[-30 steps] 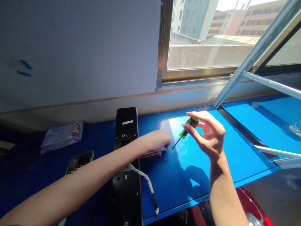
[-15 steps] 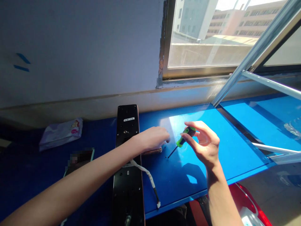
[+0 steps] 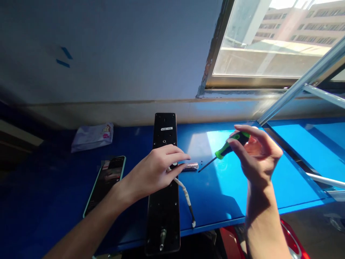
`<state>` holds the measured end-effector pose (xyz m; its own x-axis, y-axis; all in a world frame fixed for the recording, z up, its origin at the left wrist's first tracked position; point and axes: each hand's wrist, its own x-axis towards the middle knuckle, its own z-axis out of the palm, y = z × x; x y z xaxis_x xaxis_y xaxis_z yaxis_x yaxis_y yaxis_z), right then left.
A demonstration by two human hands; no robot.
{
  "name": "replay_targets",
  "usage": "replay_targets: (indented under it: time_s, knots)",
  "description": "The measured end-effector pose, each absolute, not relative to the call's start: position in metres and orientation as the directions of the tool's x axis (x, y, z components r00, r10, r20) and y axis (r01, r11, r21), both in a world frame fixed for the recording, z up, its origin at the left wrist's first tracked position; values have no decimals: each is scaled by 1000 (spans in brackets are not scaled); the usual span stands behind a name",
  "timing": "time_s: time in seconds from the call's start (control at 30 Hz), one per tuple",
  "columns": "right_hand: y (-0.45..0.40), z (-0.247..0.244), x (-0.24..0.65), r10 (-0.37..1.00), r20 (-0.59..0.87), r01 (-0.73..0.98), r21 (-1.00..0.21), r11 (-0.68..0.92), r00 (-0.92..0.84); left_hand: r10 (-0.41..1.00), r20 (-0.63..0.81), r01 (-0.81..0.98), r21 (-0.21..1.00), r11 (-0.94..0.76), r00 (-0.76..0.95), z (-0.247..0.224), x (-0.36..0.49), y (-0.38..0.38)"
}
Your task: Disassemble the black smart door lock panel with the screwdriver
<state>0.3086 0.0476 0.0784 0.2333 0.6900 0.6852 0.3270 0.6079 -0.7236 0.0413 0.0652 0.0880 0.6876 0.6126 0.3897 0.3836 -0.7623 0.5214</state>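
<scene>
My right hand (image 3: 260,153) grips a green-and-black screwdriver (image 3: 232,144) by its handle, its shaft slanting down to the left. The tip sits near a shiny pinkish metallic piece (image 3: 192,166) and a few tiny dark screws (image 3: 202,163). Over the middle of a long black door-lock panel (image 3: 163,212) is my left hand (image 3: 164,163), thumb and fingers apart with nothing seen between them. A white-wrapped cable (image 3: 185,193) with a small white plug comes from beneath that hand, which hides part of the panel. A metal post shows at the panel's near end.
A phone (image 3: 107,181) in a pale green case lies left of the panel on the blue table (image 3: 134,144). Farther back is a lilac packet (image 3: 91,137). A metal frame (image 3: 285,86) stands at the right, before the window. Wall runs behind the table.
My left hand has drawn back from the metallic piece and opened over the panel. The screwdriver is lifted slightly, still in my right hand. The view has shifted left.
</scene>
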Motion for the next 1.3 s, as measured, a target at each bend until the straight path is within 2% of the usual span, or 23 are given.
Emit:
replay_targets:
  time_s: [0.1,0.23,0.47,0.73,1.1,1.2,1.3]
  knots:
    - [52,99,292,597,733,322,-680,659,327,651,409,423,520,-742,640,81,36,55]
    - [56,123,270,559,760,302,-646,701,331,633,443,451,452,-769,635,74,36,47]
    - [61,131,251,602,755,326,-656,681,261,597,540,459,383,-802,593,68,27,48]
    - [72,131,242,590,763,283,-646,709,265,619,595,403,471,-785,513,60,16,50]
    - [86,134,232,539,787,310,-615,725,300,635,710,382,520,-764,304,58,10,54]
    - [89,137,225,613,737,279,-676,682,285,675,703,409,560,-720,224,59,9,57]
    - [89,142,220,762,638,199,-766,612,110,717,682,463,593,-659,146,58,7,62]
